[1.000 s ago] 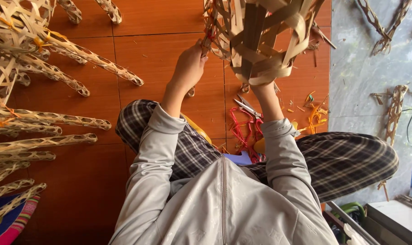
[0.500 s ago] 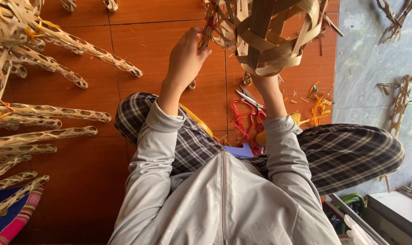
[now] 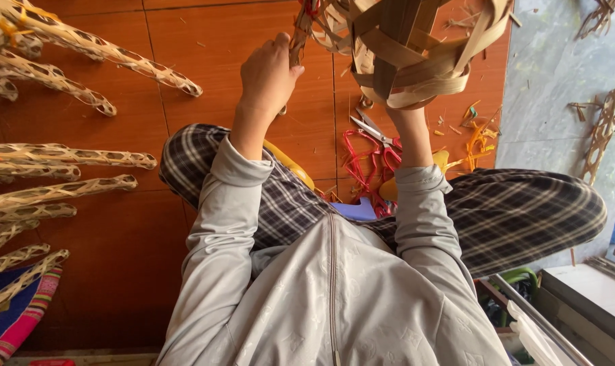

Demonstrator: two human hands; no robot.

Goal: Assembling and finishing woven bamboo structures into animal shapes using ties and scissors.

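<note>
A half-woven bamboo-strip basket (image 3: 409, 47) hangs in the air in front of me, near the top of the view. My left hand (image 3: 268, 74) grips a loose strip on the basket's left edge, thumb against it. My right hand is hidden inside or behind the basket; only its wrist (image 3: 410, 135) shows below the weave, so what it holds cannot be seen. I sit cross-legged in checked trousers (image 3: 524, 210) and a grey zip jacket.
Scissors with red handles (image 3: 379, 139) lie on the red tiled floor (image 3: 206, 54) beside red and orange cord scraps (image 3: 480, 139). Several long woven bamboo pieces (image 3: 70, 156) fan out at the left. A striped mat (image 3: 16, 318) is bottom left; grey floor at right.
My left hand has risen along the basket's left edge and closed on a strip. The basket sits higher and closer in view.
</note>
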